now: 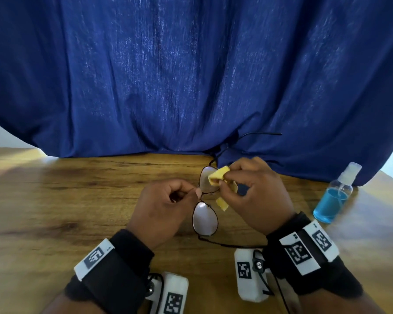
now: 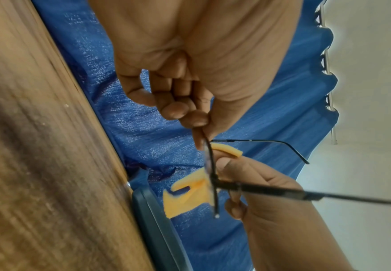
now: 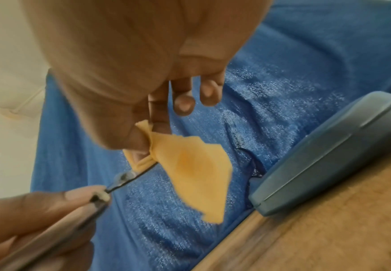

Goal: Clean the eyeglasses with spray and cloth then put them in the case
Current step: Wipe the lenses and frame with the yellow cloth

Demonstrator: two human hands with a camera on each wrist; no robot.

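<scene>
Thin black-framed eyeglasses (image 1: pixel 205 220) hang above the wooden table (image 1: pixel 77 200), temples unfolded. My left hand (image 1: pixel 196 192) pinches the frame at the bridge between thumb and forefinger. With thumb and fingers, my right hand (image 1: pixel 228 177) pinches a folded yellow cloth (image 1: pixel 218 175) around the far lens. The cloth (image 3: pixel 196 174) dangles loose below the fingers in the right wrist view. In the left wrist view a temple (image 2: pixel 259 188) juts toward the camera. A grey-blue case (image 3: pixel 329 155) lies shut on the table by the curtain; my right hand hides it in the head view.
A clear spray bottle (image 1: pixel 332 200) of blue liquid stands on the table at the right, past my right hand. A blue curtain (image 1: pixel 191 87) hangs along the table's far edge. Bare wood spreads to the left and in front.
</scene>
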